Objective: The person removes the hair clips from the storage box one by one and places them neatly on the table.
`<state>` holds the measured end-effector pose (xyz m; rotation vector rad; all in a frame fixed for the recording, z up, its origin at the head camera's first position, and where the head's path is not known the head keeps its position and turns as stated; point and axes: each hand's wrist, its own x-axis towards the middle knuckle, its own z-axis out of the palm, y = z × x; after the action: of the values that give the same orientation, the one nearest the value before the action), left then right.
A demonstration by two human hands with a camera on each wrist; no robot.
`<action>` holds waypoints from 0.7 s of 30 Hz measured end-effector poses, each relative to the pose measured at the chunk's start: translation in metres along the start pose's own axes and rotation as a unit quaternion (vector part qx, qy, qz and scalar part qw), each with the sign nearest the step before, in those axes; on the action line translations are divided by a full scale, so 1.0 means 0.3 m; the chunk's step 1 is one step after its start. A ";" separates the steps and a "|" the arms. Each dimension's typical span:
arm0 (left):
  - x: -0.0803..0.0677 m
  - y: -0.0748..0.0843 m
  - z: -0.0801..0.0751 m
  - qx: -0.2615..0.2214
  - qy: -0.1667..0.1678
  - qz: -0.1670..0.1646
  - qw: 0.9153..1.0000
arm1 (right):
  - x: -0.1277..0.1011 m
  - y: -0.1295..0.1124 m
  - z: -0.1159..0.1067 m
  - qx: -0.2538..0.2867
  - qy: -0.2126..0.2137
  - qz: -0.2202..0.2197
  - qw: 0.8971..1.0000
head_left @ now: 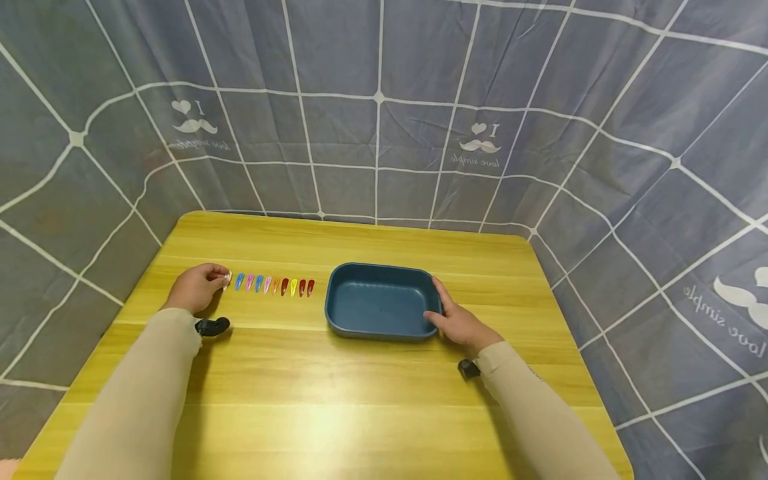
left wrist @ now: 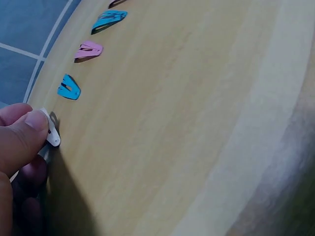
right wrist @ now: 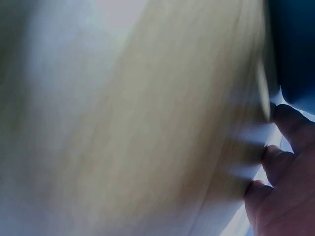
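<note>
My left hand (head_left: 193, 288) pinches a white snap hair clip (left wrist: 54, 135) between thumb and fingertips at the left end of a row of clips. Beside it on the table lie a blue clip (head_left: 240, 281), a pink clip (head_left: 249, 282) and several more in blue, pink, orange, red and yellow. At the right end of a dark blue rectangular tray (head_left: 378, 303), my right hand (head_left: 461, 325) grips the side, thumb over the rim and fingers outside. The tray holds nothing. The right wrist view catches the fingers (right wrist: 280, 164) close to the tray's wall.
A yellow wood-grain table (head_left: 288, 387) carries the clips and the tray. Around its back and sides hangs a grey-blue curtain (head_left: 342, 127) with white grid lines. Dark wrist-worn pieces show at both cuffs.
</note>
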<state>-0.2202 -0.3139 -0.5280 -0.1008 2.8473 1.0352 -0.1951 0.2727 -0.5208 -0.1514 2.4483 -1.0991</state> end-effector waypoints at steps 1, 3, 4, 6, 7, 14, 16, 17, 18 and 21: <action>0.002 0.000 0.002 0.001 0.001 0.002 1.000 | 0.000 0.000 -0.002 -0.009 0.000 -0.003 1.000; 0.002 0.003 0.005 0.002 0.001 0.004 1.000 | 0.000 0.000 -0.004 -0.016 -0.002 -0.006 1.000; 0.002 0.002 0.006 0.003 0.000 0.004 1.000 | 0.000 0.000 -0.004 -0.019 -0.002 -0.008 1.000; 0.004 -0.001 0.011 0.004 -0.002 0.006 1.000 | 0.001 0.001 -0.004 -0.018 -0.003 -0.008 1.000; 0.003 -0.002 0.013 0.004 -0.004 0.006 1.000 | 0.001 0.001 -0.003 -0.014 -0.004 -0.007 1.000; 0.008 -0.007 0.018 0.022 -0.023 -0.005 0.999 | 0.004 0.007 -0.002 -0.012 -0.004 -0.008 1.000; 0.007 -0.006 0.020 0.027 -0.023 -0.006 0.999 | 0.005 0.009 -0.002 -0.017 -0.003 -0.009 1.000; 0.007 -0.007 0.021 0.028 -0.021 -0.005 0.999 | 0.006 0.010 -0.003 -0.018 -0.003 -0.010 1.000; 0.006 -0.008 0.022 0.030 -0.020 -0.005 0.999 | 0.006 0.011 -0.003 -0.019 -0.003 -0.011 1.000; 0.003 -0.008 0.025 0.031 -0.014 -0.005 0.999 | 0.007 0.010 -0.002 -0.021 -0.002 -0.014 1.000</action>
<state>-0.2203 -0.3109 -0.5352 -0.0933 2.8480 0.9377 -0.1969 0.2746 -0.5233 -0.2021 2.4746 -1.0586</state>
